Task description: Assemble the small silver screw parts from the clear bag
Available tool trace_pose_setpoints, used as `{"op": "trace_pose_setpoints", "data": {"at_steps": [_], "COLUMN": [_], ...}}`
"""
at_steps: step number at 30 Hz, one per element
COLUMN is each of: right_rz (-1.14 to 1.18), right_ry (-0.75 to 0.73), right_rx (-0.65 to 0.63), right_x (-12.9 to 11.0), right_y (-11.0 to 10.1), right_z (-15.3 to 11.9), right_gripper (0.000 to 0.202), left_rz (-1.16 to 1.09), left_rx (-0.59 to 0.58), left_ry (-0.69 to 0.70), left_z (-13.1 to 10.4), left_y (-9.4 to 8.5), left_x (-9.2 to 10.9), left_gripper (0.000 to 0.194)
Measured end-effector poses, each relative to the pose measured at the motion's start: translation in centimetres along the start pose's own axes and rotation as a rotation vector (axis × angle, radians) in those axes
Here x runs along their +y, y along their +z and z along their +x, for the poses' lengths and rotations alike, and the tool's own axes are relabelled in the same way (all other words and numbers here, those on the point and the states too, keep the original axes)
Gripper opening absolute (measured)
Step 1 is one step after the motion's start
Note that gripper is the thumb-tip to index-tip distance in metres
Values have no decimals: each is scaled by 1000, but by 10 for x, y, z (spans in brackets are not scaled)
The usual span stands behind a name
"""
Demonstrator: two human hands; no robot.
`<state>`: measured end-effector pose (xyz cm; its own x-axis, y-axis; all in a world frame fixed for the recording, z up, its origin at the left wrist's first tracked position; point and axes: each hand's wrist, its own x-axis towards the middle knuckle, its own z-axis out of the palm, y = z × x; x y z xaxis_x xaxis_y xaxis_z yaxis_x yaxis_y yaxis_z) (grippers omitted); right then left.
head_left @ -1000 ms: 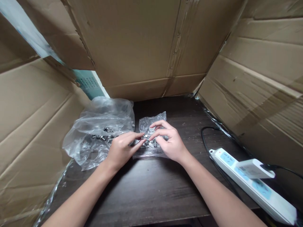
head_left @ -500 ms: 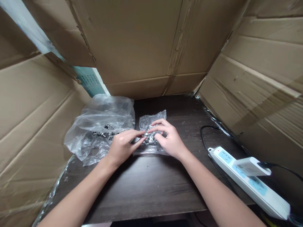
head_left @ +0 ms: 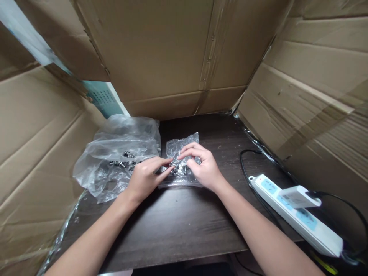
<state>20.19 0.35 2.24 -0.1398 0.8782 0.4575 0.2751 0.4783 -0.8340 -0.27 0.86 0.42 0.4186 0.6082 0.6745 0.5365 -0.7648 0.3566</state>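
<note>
Skidding looks likeliest fault: small metal parts (head_left: 176,168), on or in small bag (head_left: 182,142) (cannot tell which), may scatter across bench (head_left: 184,222) if slick plastic shifts. Left hand (head_left: 146,174): fingertips close, cannot tell if pinching 1 part. Right hand (head_left: 206,168): fingers apart over small bag, forefinger higher than 1 second ago.

One desk (head_left: 178,222). One left hand (head_left: 146,177), one right hand (head_left: 205,167): two hands in all, mid-desk. One larger clear bag (head_left: 126,134) toward left edge, one smaller clear bag (head_left: 174,145) mid-desk: two bags. Metal pieces (head_left: 122,164): several in each, too blurred to count. One power strip (head_left: 322,239) near right edge, one white adapter (head_left: 296,196) plugged in. Black cords (head_left: 242,165): two at least. Cardboard panels (head_left: 158,50): at least three, along left, far, right edges.
</note>
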Motion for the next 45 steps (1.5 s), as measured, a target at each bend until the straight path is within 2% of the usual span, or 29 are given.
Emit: {"op": "trace_pose_setpoints", "data": {"at_steps": [3, 9, 16, 20, 26, 30, 35, 45], "right_rz": [-59, -258, -110, -187, -177, -138, -145, -208], "right_ry": [37, 78, 110, 101, 103, 112, 158, 46], "right_rx": [-48, -142, -172, -221, -177, -198, -223, -194], "right_x": [2, 9, 4, 3, 1, -2, -2, -1], "right_y": [2, 6, 5, 5, 5, 6, 7, 5], "right_z": [-1, -3, -2, -3, -3, -2, -3, -3], "right_gripper": [39, 26, 25, 16, 20, 13, 14, 17], "left_rz": [-2, -15, -28, -28, -37, -44, -35, -66], "left_rx": [6, 14, -8, -2, 4, 0, 7, -6], "left_ry": [-5, -3, 12, 6, 15, 8, -1, -7], "left_z": [0, 0, 0, -1, -1, -1, -2, -1], "left_y": [0, 0, 0, 0, 0, -1, 0, -1], "left_x": [0, 1, 2, 2, 1, 2, 0, 1], "left_gripper": [15, 16, 16, 16, 17, 17, 18, 23]}}
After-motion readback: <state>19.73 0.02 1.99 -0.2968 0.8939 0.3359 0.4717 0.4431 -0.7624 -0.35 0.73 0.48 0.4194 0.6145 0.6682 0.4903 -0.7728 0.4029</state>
